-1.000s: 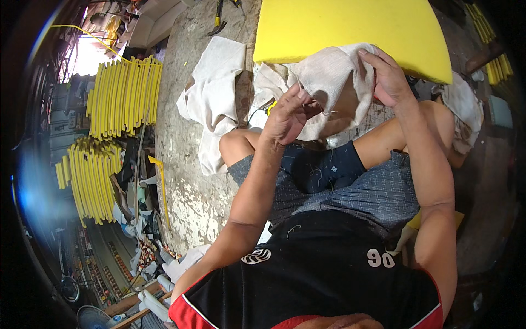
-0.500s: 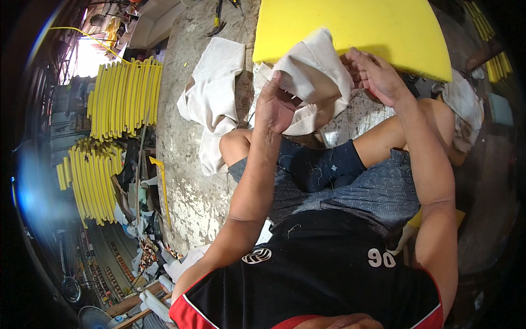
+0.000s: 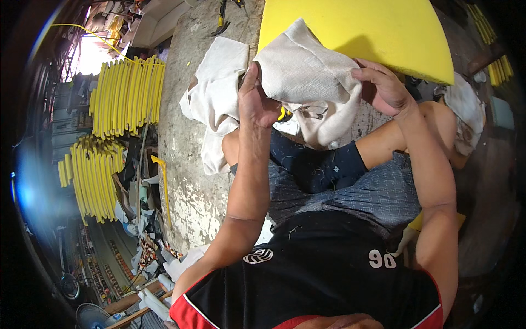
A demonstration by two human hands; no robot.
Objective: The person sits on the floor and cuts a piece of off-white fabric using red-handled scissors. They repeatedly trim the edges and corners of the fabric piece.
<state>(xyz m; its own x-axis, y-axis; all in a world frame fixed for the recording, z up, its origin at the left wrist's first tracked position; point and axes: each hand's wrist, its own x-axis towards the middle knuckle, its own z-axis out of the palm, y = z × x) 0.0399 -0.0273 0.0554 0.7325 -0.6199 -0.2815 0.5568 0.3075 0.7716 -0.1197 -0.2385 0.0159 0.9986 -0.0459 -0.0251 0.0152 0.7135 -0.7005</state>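
Observation:
A piece of off-white woven fabric (image 3: 312, 71) is stretched between my hands above my crossed legs. My left hand (image 3: 255, 103) grips its left side, thumb pointing up and fingers behind the cloth. At its right edge my right hand (image 3: 382, 86) pinches the fabric between thumb and fingers. The cloth's lower part hangs in loose folds. Just left of my left hand, a second off-white cloth (image 3: 216, 88) lies crumpled on the worn work surface. Beyond the held fabric lies a large yellow foam sheet (image 3: 361, 27) with a curved right edge.
A hammer (image 3: 221, 23) with yellow and black handle lies at the far edge of the worn board (image 3: 189, 186). Stacked yellow foam pieces (image 3: 127, 98) stand on the left, near a yellow bar (image 3: 164, 186). More cloth (image 3: 464, 112) lies beyond my right knee.
The fabric has been spread wider and flatter between my hands. My left hand has moved left with its side, and my right hand now pinches the right edge.

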